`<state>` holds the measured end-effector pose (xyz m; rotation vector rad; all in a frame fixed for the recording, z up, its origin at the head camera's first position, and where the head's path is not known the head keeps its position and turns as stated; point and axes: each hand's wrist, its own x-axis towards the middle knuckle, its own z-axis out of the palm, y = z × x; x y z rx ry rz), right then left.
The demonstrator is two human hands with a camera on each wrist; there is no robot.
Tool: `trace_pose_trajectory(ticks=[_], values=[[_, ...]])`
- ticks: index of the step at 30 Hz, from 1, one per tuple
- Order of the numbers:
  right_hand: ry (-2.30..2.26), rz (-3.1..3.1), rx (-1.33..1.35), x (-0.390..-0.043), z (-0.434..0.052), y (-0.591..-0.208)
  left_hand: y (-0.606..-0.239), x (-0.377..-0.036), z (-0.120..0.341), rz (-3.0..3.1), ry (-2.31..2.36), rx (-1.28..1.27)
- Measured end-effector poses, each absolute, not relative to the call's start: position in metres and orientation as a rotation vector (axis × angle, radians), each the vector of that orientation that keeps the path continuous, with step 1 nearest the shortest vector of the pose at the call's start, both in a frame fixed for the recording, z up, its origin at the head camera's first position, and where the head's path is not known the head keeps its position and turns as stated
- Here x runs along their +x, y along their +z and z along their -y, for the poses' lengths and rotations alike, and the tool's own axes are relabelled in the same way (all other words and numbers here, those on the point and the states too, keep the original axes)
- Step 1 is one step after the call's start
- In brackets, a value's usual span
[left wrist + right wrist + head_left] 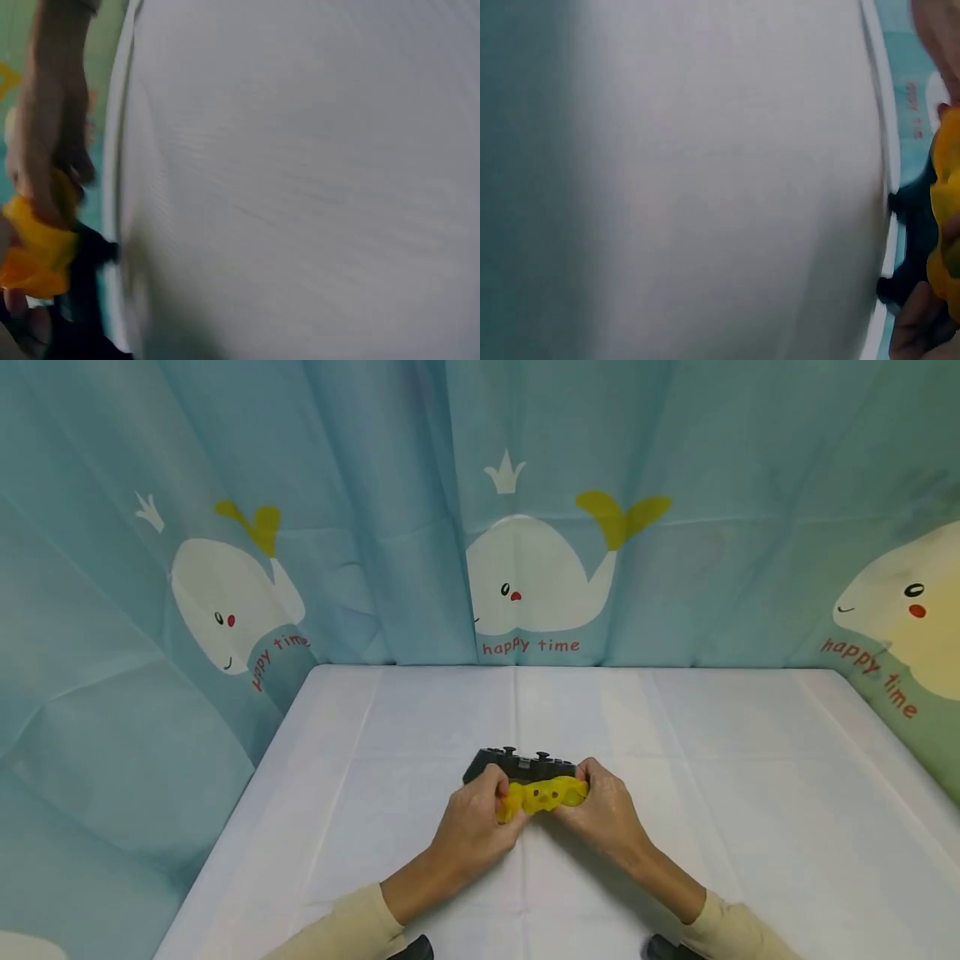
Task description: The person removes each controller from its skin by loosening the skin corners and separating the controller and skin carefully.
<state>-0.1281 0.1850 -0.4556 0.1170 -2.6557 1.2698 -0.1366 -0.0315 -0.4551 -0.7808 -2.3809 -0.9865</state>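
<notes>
A black game controller (521, 766) lies on the white table (675, 760), partly wrapped in a yellow rubbery cover (542, 796). My left hand (474, 822) grips the cover's left end and the controller's left grip. At the right end, my right hand (603, 807) pinches the cover against the controller. In the left wrist view the yellow cover (34, 251) and the black controller (82, 285) show at the left edge, blurred. The right wrist view catches the yellow cover (946, 225) and the dark controller (911, 247) at its right edge.
A white cloth covers the table, whose edges (247, 793) run left and right. A blue curtain (375, 527) printed with white whales and "happy time" surrounds the table on three sides.
</notes>
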Motion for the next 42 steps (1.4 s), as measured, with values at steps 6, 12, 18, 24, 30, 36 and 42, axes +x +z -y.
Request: trace_pose_trajectory(ticks=[6,12,18,24,30,36,42], values=[[1.219,2.561,0.241,-0.126,-0.187,-0.458,-0.426,-0.144,0.047,2.559,-0.786,-1.035],[1.178,2.453,0.391,-0.128,-0.197,-0.465,-0.428,-0.163,0.057,2.774,-0.667,-1.107],[1.055,2.484,0.428,-0.132,-0.195,-0.46,-0.439,-0.168,0.044,2.831,-0.585,-1.017],[1.187,2.577,0.374,-0.132,-0.194,-0.457,-0.439,-0.17,0.042,2.826,-0.498,-1.031],[1.008,2.582,0.455,-0.133,-0.194,-0.457,-0.437,-0.172,0.042,2.802,-0.462,-1.062],[0.562,2.361,0.719,-0.136,-0.195,-0.458,-0.434,-0.173,0.045,2.803,-0.438,-1.101],[0.184,2.224,0.971,-0.142,-0.199,-0.45,-0.433,-0.179,0.047,2.834,-0.484,-1.121]])
